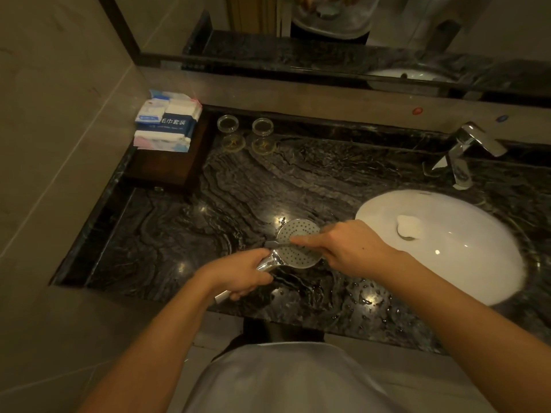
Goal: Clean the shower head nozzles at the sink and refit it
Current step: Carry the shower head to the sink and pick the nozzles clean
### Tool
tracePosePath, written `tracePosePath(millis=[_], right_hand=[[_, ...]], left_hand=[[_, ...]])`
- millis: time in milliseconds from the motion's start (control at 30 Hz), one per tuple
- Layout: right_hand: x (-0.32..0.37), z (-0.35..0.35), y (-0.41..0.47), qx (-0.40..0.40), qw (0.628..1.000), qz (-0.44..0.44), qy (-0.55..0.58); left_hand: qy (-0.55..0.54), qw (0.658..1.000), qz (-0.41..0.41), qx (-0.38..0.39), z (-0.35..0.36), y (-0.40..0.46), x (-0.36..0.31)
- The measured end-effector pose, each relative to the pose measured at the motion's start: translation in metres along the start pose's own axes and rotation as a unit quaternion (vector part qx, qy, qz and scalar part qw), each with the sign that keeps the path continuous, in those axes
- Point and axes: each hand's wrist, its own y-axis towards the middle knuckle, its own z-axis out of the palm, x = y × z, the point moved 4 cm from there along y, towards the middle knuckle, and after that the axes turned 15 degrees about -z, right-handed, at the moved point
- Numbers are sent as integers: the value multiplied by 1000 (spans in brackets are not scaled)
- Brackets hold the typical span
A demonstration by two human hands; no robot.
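The chrome shower head (298,231) lies face up over the black marble counter, its round nozzle plate dotted with small holes. My left hand (241,272) grips its handle from the left. My right hand (348,248) comes in from the right and holds a thin dark brush (275,243) across the nozzle plate, index finger stretched along it. The brush head sits near the plate's left edge. The white oval sink (465,263) lies just to the right of my right hand.
A chrome tap (474,141) stands behind the sink. Two glass cups (228,123) and two coasters stand at the back. A dark wooden tray (167,165) with wrapped towel packs sits at the back left by the wall. A mirror runs along the back.
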Motion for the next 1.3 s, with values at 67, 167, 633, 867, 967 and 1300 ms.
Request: tracePosePath(millis=[67, 167, 633, 867, 967, 1300], right_hand=[[-3, 1, 0, -2, 1000, -2, 2], [-11, 0, -13, -12, 1000, 11, 19], [-6, 5, -18, -90, 985, 108, 103], [18, 28, -15, -90, 977, 132, 138], [-1, 21, -14, -138, 965, 180, 130], [5, 28, -9, -145, 963, 172, 147]], left_hand=[[-9, 1000, 3, 3, 0, -2, -1], [-26, 1000, -3, -9, -5, -3, 3], [-149, 987, -7, -59, 1, 2, -5], [-305, 951, -32, -36, 21, 4, -21], [-322, 945, -37, -37, 24, 6, -21], [-357, 932, -42, -35, 27, 9, -23]])
